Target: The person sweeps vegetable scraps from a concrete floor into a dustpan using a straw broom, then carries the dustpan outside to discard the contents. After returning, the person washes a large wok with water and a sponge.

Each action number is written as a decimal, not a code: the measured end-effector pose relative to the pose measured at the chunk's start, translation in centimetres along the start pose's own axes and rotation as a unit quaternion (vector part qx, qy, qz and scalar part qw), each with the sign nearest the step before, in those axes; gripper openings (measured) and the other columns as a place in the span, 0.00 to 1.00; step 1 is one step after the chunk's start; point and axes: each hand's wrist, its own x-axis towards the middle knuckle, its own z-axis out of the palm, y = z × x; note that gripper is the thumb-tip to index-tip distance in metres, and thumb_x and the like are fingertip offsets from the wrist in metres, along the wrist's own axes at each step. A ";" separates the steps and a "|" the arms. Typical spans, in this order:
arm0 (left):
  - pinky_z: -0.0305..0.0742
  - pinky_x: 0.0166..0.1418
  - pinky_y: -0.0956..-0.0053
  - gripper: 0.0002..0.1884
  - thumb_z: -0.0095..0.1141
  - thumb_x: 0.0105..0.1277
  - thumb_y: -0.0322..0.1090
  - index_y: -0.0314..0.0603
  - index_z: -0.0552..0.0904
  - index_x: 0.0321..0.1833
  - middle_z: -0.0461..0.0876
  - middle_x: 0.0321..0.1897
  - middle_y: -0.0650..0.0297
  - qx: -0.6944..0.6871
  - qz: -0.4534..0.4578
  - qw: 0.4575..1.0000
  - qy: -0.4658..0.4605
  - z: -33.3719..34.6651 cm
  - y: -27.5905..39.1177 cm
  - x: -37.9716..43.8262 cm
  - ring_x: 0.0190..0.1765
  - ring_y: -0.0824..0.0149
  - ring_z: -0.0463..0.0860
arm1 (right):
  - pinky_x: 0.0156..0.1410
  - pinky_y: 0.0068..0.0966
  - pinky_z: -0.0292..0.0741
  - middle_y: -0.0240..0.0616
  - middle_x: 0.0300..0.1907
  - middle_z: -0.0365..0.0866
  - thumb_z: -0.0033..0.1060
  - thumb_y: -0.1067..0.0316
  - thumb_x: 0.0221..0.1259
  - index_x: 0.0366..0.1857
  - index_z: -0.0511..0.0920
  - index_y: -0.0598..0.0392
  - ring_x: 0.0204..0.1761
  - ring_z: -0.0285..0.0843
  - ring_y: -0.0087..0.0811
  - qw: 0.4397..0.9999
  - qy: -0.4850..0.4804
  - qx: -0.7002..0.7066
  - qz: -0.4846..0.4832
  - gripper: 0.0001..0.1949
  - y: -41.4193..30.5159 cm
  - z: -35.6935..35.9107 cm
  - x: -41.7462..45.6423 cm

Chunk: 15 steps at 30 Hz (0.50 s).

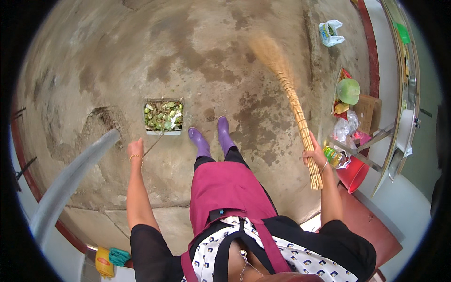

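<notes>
My right hand (315,152) is closed round the bound stalk handle of a straw broom (296,105). Its fanned bristles point up and away from me, over the concrete floor, and look blurred. On the left, my left hand (136,148) is closed on the thin handle of a dustpan (164,133), which rests on the floor left of my purple boots. Green leafy scraps (164,114) fill the dustpan's pan. A bracelet circles each wrist.
A grey pole (75,176) rises at left. Along the right stand a white plastic bag (330,33), a green melon or gourd (348,91), a cardboard box (367,112), an oil bottle (334,157) and a red bucket (353,174), near a metal-legged table (378,139).
</notes>
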 end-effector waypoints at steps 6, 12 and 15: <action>0.65 0.28 0.61 0.26 0.53 0.58 0.50 0.25 0.73 0.20 0.68 0.12 0.51 -0.064 -0.034 0.997 -0.019 0.1 -1.7 0.6 0.18 0.62 0.68 | 0.19 0.26 0.71 0.38 0.20 0.70 0.50 0.80 0.49 0.67 0.51 0.44 0.17 0.70 0.29 0.981 0.106 0.160 -0.019 0.37 1.2 -6.8 13.5; 0.60 0.24 0.64 0.26 0.54 0.59 0.48 0.28 0.68 0.17 0.62 0.10 0.59 -0.087 -0.108 0.989 -0.045 0.9 -3.5 1.4 0.17 0.68 0.60 | 0.20 0.28 0.73 0.36 0.19 0.71 0.51 0.70 0.56 0.20 0.68 0.55 0.16 0.72 0.31 0.974 -0.041 0.219 0.030 0.08 -1.6 -9.2 24.8; 0.59 0.23 0.64 0.26 0.54 0.59 0.48 0.30 0.68 0.16 0.63 0.09 0.60 -0.124 -0.136 0.981 -0.062 0.0 -2.3 1.3 0.16 0.68 0.60 | 0.17 0.29 0.73 0.36 0.20 0.70 0.52 0.77 0.50 0.41 0.68 0.55 0.15 0.73 0.31 0.982 -0.013 0.188 0.024 0.13 -4.8 -6.1 24.7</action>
